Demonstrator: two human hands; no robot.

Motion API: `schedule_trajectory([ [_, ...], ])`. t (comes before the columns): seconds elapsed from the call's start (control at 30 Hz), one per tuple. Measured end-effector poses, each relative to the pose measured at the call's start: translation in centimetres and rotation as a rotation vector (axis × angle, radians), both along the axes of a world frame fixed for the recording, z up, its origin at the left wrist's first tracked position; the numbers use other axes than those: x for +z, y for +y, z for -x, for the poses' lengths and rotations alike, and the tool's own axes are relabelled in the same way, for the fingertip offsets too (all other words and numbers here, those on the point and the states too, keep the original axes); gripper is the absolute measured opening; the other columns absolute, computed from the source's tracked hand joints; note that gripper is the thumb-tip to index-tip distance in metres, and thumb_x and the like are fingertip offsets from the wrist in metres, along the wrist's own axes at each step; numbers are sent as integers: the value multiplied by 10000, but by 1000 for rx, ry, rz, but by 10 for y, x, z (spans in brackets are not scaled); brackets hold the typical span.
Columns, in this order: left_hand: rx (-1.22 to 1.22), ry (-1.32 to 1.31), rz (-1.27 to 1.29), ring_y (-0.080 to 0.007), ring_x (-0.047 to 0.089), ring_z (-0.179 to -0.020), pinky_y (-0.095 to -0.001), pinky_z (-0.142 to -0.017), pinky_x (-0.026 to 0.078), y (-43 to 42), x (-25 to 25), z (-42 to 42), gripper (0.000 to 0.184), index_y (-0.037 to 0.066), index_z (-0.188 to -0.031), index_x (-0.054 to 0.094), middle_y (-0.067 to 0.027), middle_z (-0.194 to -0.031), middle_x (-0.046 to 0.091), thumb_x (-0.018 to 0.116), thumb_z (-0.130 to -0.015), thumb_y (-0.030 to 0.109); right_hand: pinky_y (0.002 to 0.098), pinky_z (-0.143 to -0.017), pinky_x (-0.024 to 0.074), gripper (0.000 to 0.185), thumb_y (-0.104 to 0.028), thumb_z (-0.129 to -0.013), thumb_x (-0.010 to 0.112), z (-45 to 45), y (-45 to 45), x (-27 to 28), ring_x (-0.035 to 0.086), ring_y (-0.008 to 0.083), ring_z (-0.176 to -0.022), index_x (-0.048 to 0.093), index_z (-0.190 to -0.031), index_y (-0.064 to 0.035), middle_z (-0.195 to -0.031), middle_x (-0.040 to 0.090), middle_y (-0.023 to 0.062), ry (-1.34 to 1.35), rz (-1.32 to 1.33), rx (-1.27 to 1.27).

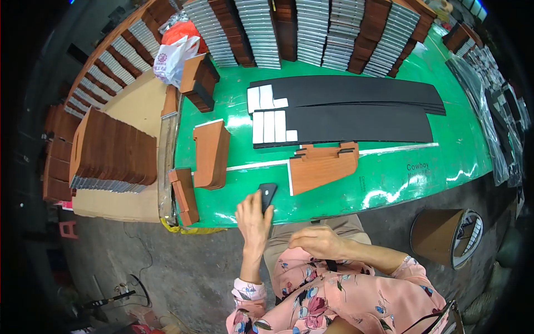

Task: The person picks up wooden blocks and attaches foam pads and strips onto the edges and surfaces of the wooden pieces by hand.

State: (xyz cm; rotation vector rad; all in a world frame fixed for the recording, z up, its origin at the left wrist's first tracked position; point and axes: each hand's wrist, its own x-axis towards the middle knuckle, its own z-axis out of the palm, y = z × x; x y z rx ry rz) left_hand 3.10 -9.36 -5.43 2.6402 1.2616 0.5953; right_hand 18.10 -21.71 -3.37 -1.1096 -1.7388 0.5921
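Observation:
My left hand (254, 221) is at the table's front edge, thumb and fingers closed round the lower end of a dark smartphone (268, 195). The phone is over the green surface; I cannot tell whether it touches it. My right hand (317, 242) is in front of my lap with its fingers curled together, and what they hold, if anything, is hidden. Beyond the phone lies a stack of wood-grain panels (322, 170). Left of it are another wood-grain stack (211, 156) and a smaller wood-grain piece (184, 196).
Black boards (356, 125) with white rectangular pieces (268, 127) lie on the green table (400, 195). Tall panel stacks (314, 33) line the back. More panels (114, 147) stand at left, near a plastic bag (172, 61). A round bin (439, 236) stands on the floor at right.

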Motion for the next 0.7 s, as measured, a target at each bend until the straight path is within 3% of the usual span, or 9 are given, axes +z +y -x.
schedule_trajectory([
  [0.13, 78, -384, 251, -311, 542, -992, -406, -848, 443, -25, 0, 11, 486, 11, -1117, 565, -165, -1076, 588, 747, -669, 62, 290, -718, 535, 169, -13, -848, 547, -13, -33, -2, 630, 221, -821, 624, -997, -35, -963, 619, 92, 190, 240, -33],
  [0.2, -125, -578, 463, -289, 556, -1011, -381, -863, 451, -48, 12, 11, 515, 15, -1115, 565, -148, -1112, 588, 765, -642, 36, 341, -778, 534, 276, -184, -966, 464, -17, -50, -14, 612, 217, -931, 519, -1186, -27, -1055, 599, 116, 1024, 885, -36],
  [0.23, -275, -565, 470, -279, 565, -1028, -365, -880, 451, -56, 15, 7, 541, 21, -1110, 567, -139, -1124, 597, 787, -616, 35, 392, -800, 531, 487, -381, -979, 412, -22, -55, -19, 580, 227, -1028, 378, -1317, -33, -1141, 562, 127, 1345, 911, 144],
  [0.27, -405, -548, 520, -278, 568, -1034, -365, -892, 449, -66, 14, 2, 541, 25, -1113, 566, -140, -1102, 611, 795, -623, 48, 402, -795, 535, 583, -475, -948, 423, -29, -61, -21, 574, 244, -1053, 344, -1349, -59, -1160, 548, 148, 1530, 974, 308],
  [0.33, -661, -596, 563, -282, 573, -1013, -384, -866, 447, -78, 19, -17, 470, 10, -1073, 583, -135, -1072, 627, 757, -637, 24, 402, -774, 549, 580, -481, -936, 444, -39, -76, 10, 586, 258, -1041, 362, -1344, -77, -1151, 553, 145, 1592, 1051, 255],
  [0.47, -1076, -428, 461, -281, 560, -1028, -376, -806, 425, -98, 19, -59, 450, 24, -1099, 589, -106, -1128, 608, 681, -659, 48, 387, -728, 564, 547, -410, -930, 501, -56, -128, -9, 604, 242, -997, 365, -1350, -89, -1135, 568, 120, 1548, 1082, 189],
  [0.6, -1138, -423, 570, -328, 526, -1070, -417, -897, 410, -136, -12, -98, 447, 31, -1137, 573, -135, -1091, 603, 685, -709, 95, 328, -667, 562, 475, -225, -913, 541, -65, -192, -20, 622, 192, -910, 401, -1341, -72, -1072, 595, 104, 1471, 932, -133],
  [0.67, -1079, -348, 710, -369, 532, -1064, -452, -907, 409, -162, -27, -113, 400, 34, -1163, 547, -155, -1092, 604, 627, -788, 149, 290, -688, 533, 472, -204, -902, 533, -60, -223, -43, 614, 173, -907, 416, -1334, -55, -1072, 595, 98, 1273, 975, -558],
  [0.7, -1212, -207, 769, -368, 547, -1046, -452, -891, 422, -174, -44, -120, 380, 37, -1146, 556, -164, -1080, 610, 617, -796, 171, 277, -707, 516, 480, -197, -894, 532, -55, -239, -66, 606, 163, -903, 418, -1335, -48, -1073, 596, 92, 1016, 1108, -790],
])
